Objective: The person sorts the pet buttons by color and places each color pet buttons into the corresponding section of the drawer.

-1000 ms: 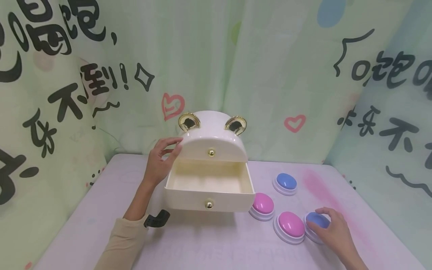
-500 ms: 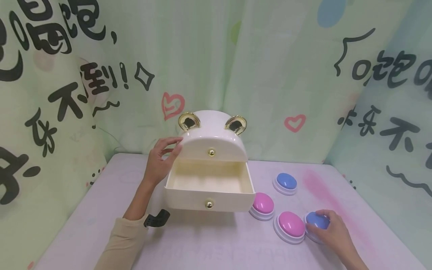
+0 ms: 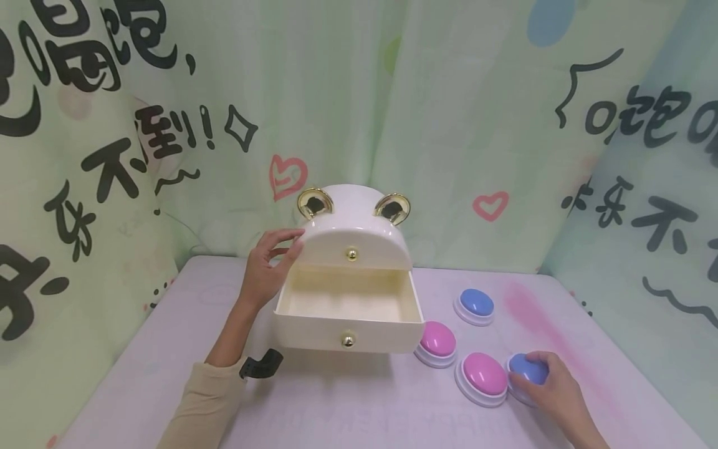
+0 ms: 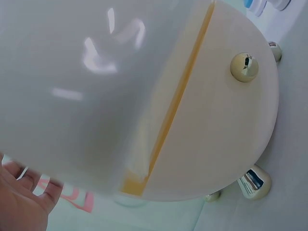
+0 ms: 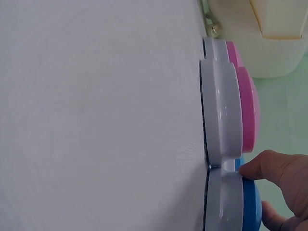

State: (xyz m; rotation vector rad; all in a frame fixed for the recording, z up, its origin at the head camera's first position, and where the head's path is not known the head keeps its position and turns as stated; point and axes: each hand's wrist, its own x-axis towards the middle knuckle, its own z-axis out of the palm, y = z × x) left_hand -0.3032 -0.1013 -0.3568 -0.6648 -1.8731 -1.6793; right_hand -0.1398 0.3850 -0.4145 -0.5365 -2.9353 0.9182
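A white frog-shaped storage box (image 3: 356,212) with gold-rimmed eyes stands at the middle of the table. Its lower drawer (image 3: 308,333) is pulled out and shows a bare cream inside; the upper compartment with a gold knob is closed. My left hand (image 3: 262,269) touches the box's upper left side with extended fingertips; in the left wrist view its fingers show beside the box's edge. At the front right, my right hand (image 3: 559,388) holds a blue-topped push button (image 3: 526,368), thumb and fingers around its dome. The button's white base stands on the table, right beside a pink-topped button (image 3: 485,374).
Another pink button (image 3: 437,338) sits by the drawer's right corner. Farther back is a second blue button (image 3: 476,302). The table (image 3: 185,312) has a pale cover with a pink smear on the right. Printed curtains (image 3: 359,93) enclose its back and sides.
The right-hand fingers have shifted slightly down and closer around the blue button's dome. My left hand, the box and the drawer have stayed put.
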